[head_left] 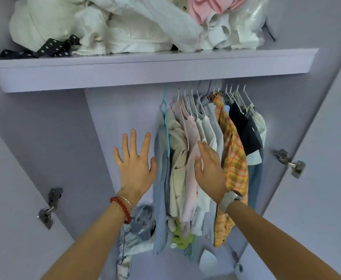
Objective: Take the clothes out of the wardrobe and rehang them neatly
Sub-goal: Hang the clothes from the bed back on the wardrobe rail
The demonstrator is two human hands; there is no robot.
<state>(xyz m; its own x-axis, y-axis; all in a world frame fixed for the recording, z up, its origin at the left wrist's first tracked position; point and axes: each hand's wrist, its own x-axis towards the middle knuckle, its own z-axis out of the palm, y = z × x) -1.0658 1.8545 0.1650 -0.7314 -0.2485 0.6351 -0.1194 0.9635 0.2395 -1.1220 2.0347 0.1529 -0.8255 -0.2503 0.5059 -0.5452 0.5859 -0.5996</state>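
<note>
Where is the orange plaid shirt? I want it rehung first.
Head view: the orange plaid shirt hangs right of centre, between pale shirts and a navy top, beside the right hand.

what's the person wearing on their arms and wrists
Both forearms are bare, with no sleeves in view. The left hand has a red bead bracelet and a thin pale bangle at the wrist. The right hand has a watch with a light grey band.

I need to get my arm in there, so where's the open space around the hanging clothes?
Free: the stretch left of the hanging clothes, between the teal hanger and the left wall, where the left hand is spread. Crowded: the clothes are packed tight where the right hand presses in; the top shelf is heaped.
</note>
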